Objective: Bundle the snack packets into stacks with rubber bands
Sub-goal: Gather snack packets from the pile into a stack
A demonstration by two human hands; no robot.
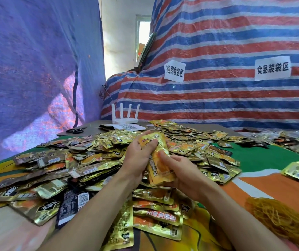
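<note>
Snack packets (163,169) in left hand (139,157), right hand (182,175) (above pile (90,163))

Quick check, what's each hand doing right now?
Left hand: fingers curled round the stack of packets.
Right hand: holds the same stack from below, thumb on its front.

Gold-and-orange snack packets (159,160), red-blue-white striped tarp (226,98) (white signs (174,71)), amber rubber bands (279,220), green-orange cloth (264,158).
</note>
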